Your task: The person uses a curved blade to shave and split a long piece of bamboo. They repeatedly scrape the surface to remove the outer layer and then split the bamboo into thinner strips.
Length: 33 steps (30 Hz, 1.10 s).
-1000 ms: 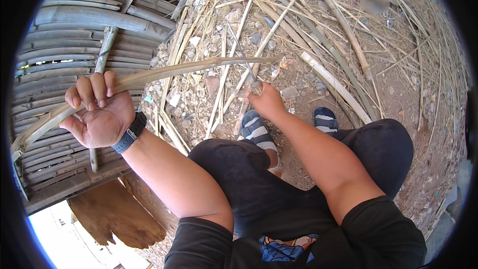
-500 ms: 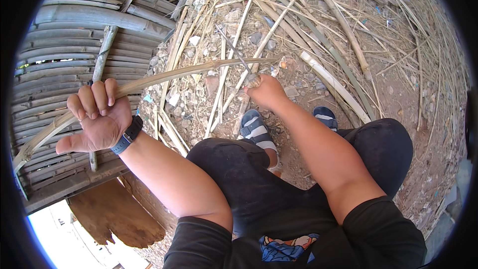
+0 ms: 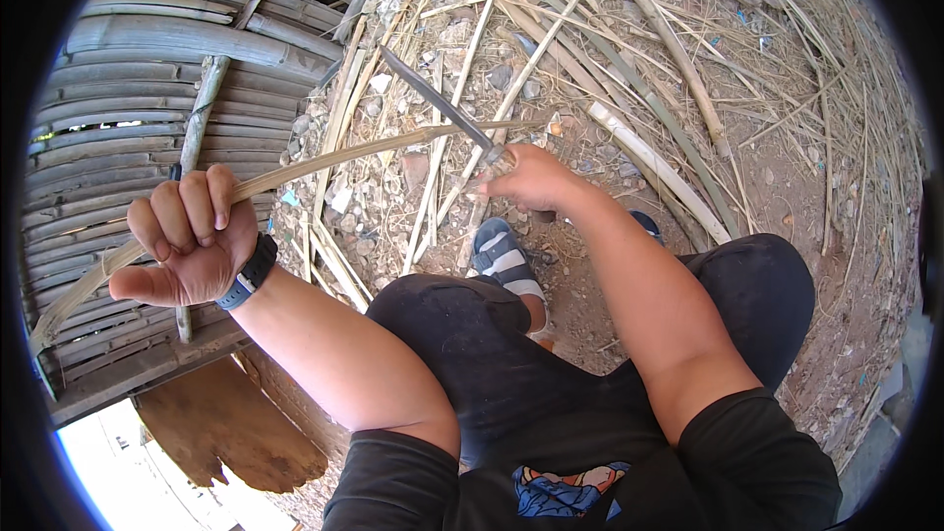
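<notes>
A long, slightly bowed bamboo strip runs from the lower left toward the middle. Curled over its left part are the fingers of my left hand, palm up with the thumb sticking out; the wrist wears a dark watch. My right hand is closed round the handle of a long-bladed knife. The blade points up and left, crossing the strip near its far end. Whether blade and strip touch, I cannot tell.
A slatted bamboo wall stands at the left. Split bamboo strips and thicker poles lie over stony ground beyond my hands. Dry straw covers the right side. A ragged brown sheet hangs at lower left. My sandalled foot is below the knife.
The knife's blade has turned to show more of its flat, and its tip has swung left. My right hand has shifted slightly. The strip has rolled a little in my left hand.
</notes>
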Each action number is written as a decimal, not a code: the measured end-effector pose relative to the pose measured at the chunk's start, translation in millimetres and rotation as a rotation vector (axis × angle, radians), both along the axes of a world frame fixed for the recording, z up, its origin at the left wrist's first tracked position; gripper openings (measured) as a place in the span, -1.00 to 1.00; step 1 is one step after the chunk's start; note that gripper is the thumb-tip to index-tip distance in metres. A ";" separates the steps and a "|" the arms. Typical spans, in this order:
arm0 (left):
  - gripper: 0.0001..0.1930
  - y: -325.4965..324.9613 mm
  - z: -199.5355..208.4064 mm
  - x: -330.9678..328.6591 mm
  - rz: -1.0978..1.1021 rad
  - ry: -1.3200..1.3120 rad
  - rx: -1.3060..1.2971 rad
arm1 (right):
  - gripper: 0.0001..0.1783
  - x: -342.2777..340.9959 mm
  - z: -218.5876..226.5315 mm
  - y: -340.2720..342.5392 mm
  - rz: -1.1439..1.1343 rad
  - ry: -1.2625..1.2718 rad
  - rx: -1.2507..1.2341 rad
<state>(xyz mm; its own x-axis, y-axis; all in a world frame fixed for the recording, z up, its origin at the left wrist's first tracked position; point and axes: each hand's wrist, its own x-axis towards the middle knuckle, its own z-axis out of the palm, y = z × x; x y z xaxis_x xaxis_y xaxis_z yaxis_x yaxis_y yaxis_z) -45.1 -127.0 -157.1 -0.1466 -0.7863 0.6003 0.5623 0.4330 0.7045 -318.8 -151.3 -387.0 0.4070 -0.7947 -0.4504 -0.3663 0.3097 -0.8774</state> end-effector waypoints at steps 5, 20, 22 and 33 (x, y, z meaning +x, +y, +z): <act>-0.44 0.3 2.3 -16.3 -0.025 0.002 0.002 | -0.46 41.9 3.6 24.0 -0.111 -0.115 -0.397; -0.48 -0.5 4.5 -12.7 0.148 0.022 0.048 | -0.47 48.5 -28.9 37.4 -0.248 -0.045 -0.239; -0.48 -0.9 4.5 -14.0 0.229 0.014 0.055 | -0.49 40.2 -51.6 42.4 -0.282 0.047 -0.195; -0.49 -3.3 5.5 -15.7 0.357 0.003 0.055 | -0.59 54.6 0.1 39.3 -0.256 -0.117 -0.281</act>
<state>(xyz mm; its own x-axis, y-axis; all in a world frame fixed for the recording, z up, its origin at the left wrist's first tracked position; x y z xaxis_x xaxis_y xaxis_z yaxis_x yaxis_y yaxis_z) -60.7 -130.3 -151.6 0.1449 -0.8188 0.5555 0.3846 0.5638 0.7309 -264.2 -112.0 -386.9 0.2154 -0.9628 -0.1630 -0.2007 0.1198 -0.9723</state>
